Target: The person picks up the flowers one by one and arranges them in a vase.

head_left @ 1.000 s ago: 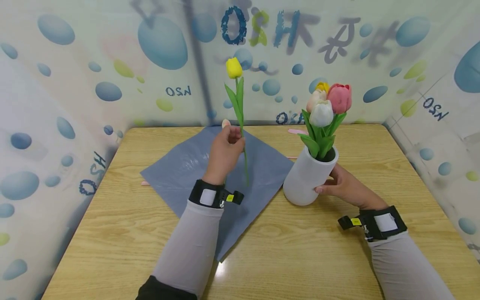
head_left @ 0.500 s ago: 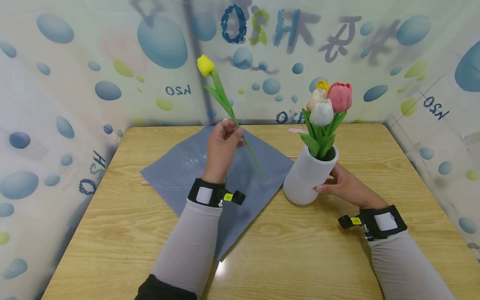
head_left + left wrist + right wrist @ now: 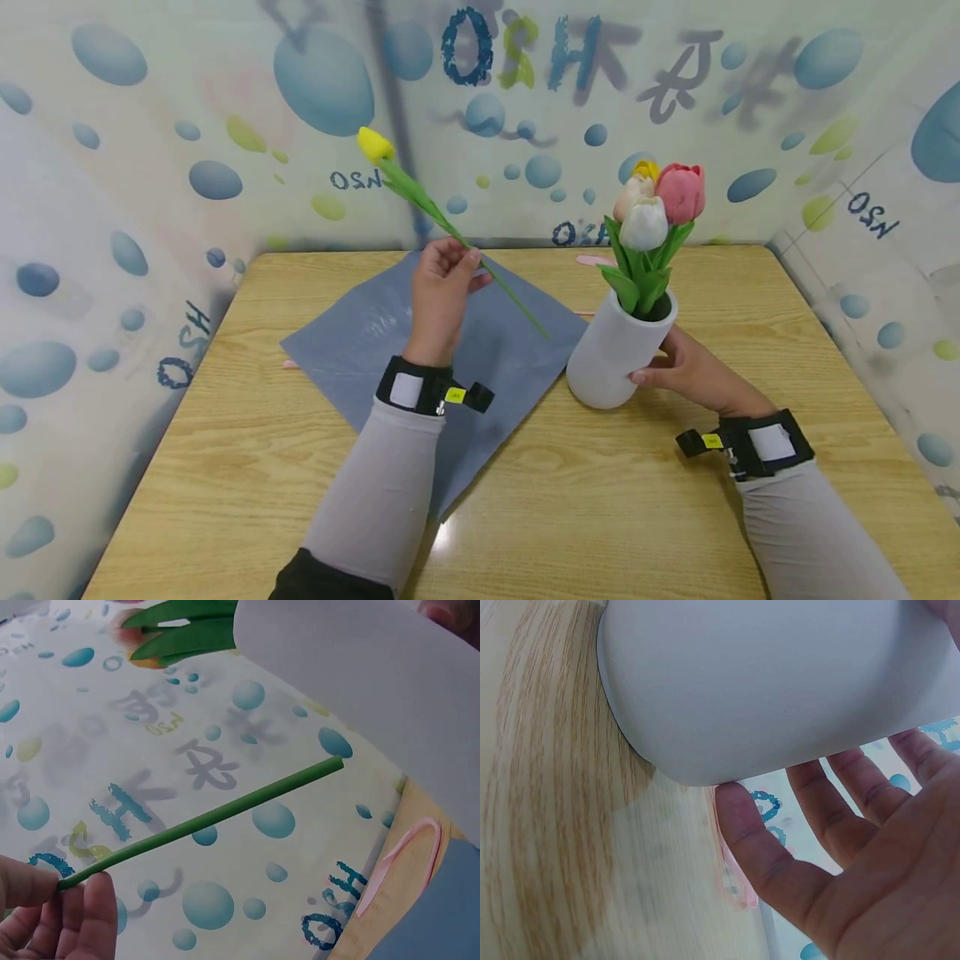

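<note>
My left hand [image 3: 442, 304] pinches the green stem of a yellow tulip [image 3: 375, 146] between thumb and fingers. The flower head points up and left, and the bare stem end slants down to the right, toward the vase. In the left wrist view the stem [image 3: 225, 811] runs out past the fingertips to its cut end. A white vase [image 3: 609, 362] holds a bunch with a pink tulip [image 3: 681, 195], a white tulip [image 3: 643, 225], a pale one and a yellow-orange one. My right hand [image 3: 690, 375] grips the vase's right side, thumb in front. The lower stems are hidden inside the vase.
A blue-grey sheet [image 3: 360, 342] lies spread on the wooden table [image 3: 585, 517], beneath my left hand and left of the vase. A pink ribbon [image 3: 595, 262] shows behind the vase near the back edge. A patterned curtain [image 3: 315, 208] stands behind the table.
The yellow tulip has tipped from upright to a slant, its head swinging left and its stem end swinging right and up. My right hand and the vase stay put.
</note>
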A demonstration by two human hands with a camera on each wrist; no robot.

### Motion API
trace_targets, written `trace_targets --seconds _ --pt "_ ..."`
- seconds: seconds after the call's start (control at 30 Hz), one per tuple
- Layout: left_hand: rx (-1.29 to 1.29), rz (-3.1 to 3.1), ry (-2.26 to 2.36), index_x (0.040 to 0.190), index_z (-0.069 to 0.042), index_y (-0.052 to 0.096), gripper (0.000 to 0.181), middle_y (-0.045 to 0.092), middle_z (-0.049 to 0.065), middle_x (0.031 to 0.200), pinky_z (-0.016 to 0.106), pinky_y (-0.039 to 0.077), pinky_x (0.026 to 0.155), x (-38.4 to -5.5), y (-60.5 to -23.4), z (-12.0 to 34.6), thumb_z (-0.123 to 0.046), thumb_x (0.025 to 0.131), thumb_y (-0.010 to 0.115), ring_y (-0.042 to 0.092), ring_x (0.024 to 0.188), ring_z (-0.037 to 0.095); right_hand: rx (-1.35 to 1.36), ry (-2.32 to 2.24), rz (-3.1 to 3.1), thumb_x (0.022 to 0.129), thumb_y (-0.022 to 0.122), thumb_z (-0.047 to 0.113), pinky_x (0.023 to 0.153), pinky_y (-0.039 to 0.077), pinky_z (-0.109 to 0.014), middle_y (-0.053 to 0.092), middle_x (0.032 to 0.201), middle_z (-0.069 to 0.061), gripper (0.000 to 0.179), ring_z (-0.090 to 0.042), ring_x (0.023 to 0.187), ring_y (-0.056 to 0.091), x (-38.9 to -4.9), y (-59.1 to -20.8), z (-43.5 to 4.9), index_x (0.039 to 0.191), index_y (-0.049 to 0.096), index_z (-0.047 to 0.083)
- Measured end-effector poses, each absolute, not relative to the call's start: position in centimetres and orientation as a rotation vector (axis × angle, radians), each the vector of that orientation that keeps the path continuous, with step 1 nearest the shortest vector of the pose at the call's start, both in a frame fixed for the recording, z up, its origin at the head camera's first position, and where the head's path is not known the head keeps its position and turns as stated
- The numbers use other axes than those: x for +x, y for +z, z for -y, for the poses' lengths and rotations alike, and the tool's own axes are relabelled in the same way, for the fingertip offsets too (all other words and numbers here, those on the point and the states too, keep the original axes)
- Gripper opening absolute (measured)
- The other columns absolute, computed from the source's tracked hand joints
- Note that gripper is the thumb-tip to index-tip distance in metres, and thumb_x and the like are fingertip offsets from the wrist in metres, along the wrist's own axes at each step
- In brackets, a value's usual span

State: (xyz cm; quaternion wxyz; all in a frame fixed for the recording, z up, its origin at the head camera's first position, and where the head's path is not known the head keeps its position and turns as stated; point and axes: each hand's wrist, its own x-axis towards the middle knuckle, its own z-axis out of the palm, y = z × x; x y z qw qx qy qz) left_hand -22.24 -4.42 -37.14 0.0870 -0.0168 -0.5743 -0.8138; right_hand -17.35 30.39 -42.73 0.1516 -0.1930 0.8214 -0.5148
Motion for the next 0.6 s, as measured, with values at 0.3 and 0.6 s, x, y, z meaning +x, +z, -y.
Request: trace_targets --seconds 0.3,0.6 --pt "-0.025 1.441 -2.520 0.110 -0.012 0.056 0.010 0.056 0.001 0.097 0.031 0.062 0.084 -21.2 -36.3 3.2 -0.005 0.104 0.061 0.063 0.091 0.016 -0.556 -1.489 -2.347 0.096 0.074 0.008 0.100 0.051 -0.019 0.043 0.151 -0.004 0.076 -0.005 0.132 0.049 -17.4 -42.8 -30.4 0.158 0.031 0.018" --pt "-0.042 1.264 -2.561 0.111 -0.010 0.054 0.011 0.055 0.001 0.097 0.029 0.061 0.082 -20.6 -35.2 2.2 -0.003 0.104 0.060 0.063 0.093 0.015 -0.541 -1.490 -2.342 0.096 0.075 0.011 0.102 0.050 -0.020 0.042 0.153 -0.005 0.077 -0.009 0.135 0.048 -17.3 -42.8 -30.4 0.158 0.031 0.021"
